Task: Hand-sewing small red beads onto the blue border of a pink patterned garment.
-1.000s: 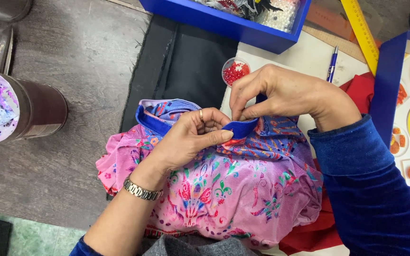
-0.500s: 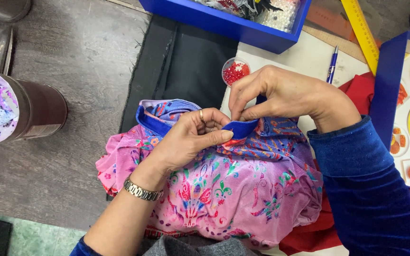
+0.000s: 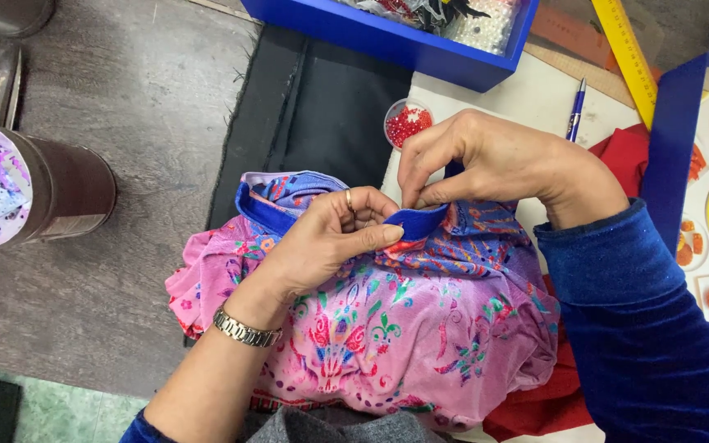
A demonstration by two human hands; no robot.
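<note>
Both hands closed on a blue collar band (image 3: 417,221) at the top edge of a pink floral garment (image 3: 387,336) bunched on the tabletop (image 3: 527,98). Left hand (image 3: 326,242), ring on one finger and metal wristwatch (image 3: 245,330) at the wrist, pinching the band from the left, thumb lying along its lower edge. Right hand (image 3: 494,164), in a blue velvet sleeve (image 3: 633,320), pinching the same band from above, fingertips bent down onto its upper edge, just beside the left hand's fingers. Band caught between the two hands, garment spreading out beneath and toward the wearer.

Just behind the right hand, a small round dish of red beads (image 3: 408,123). Further back, a blue tray (image 3: 404,37); to the right, a blue pen (image 3: 576,111) and a yellow ruler (image 3: 629,49). Red cloth (image 3: 535,410) under the garment's right side. Far left, a brown cylinder with a paint-stained top (image 3: 26,193).
</note>
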